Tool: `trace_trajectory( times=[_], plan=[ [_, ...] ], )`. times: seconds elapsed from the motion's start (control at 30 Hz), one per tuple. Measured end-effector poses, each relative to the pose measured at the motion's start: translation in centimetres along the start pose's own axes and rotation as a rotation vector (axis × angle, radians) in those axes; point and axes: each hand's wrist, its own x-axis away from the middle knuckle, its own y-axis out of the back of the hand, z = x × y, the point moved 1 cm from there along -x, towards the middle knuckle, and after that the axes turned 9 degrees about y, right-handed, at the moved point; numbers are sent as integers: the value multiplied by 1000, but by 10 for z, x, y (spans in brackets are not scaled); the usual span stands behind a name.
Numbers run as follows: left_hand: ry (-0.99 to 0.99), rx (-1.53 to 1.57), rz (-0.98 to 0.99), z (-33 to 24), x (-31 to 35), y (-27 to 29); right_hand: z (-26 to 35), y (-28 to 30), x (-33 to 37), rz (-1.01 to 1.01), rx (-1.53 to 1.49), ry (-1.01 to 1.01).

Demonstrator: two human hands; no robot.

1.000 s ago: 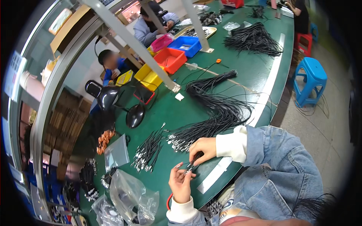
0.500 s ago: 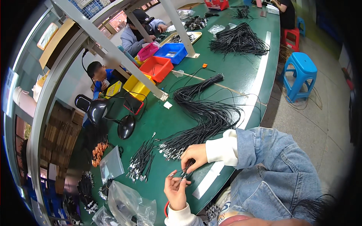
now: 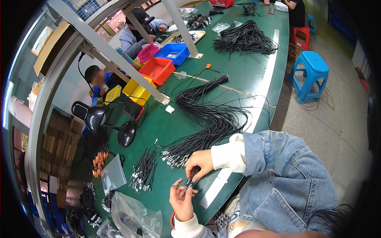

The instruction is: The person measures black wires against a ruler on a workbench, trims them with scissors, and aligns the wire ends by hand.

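Green worktable (image 3: 238, 75) underfoot of it all, long and curved, white strip along its near edge. Down at the fingers now: right hand (image 3: 199, 163) fingertips pinched on a thin black cable end (image 3: 189, 181), left hand (image 3: 181, 199) fingers curled and pinching the same piece from below, just over the table's near edge. Just beyond the right hand, metal-tipped ends of a big bundle of black cables (image 3: 210, 123), fanned out across the green. Left of that, a smaller heap of short black leads (image 3: 143, 170), then a clear plastic bag (image 3: 113, 177) and crumpled bags (image 3: 135, 218) nearer the rim. Farther out, black desk lamp (image 3: 93, 118) bent low on its round base. Beyond, yellow bin (image 3: 137, 90), red bin (image 3: 157, 70), blue bin (image 3: 171, 53) in a row beside a slanting grey frame post (image 3: 115, 55). Another cable heap (image 3: 244, 38) at the far end. Two other people seated across the table. Blue plastic stool (image 3: 311, 75) on grey floor to the right, red one (image 3: 300, 33) behind.
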Motion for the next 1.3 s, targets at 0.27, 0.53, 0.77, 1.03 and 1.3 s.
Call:
trace_trajectory(
  times=[0.27,0.53,0.77,1.03,1.3],
  plan=[
    [0,0,10,0,0,-1,-6,-2,2,-7,-7,12],
    [8,19,6,-1,1,1,-7,-2,0,-2,23,59],
    [15,28,4,-3,4,-1,-1,-1,2,23,2,1],
    [35,57,-4,-4,3,-2,-2,0,1,55,5,-43],
    [70,119,-19,6,-5,8,-1,6,-3,-79,26,80]
  ],
)
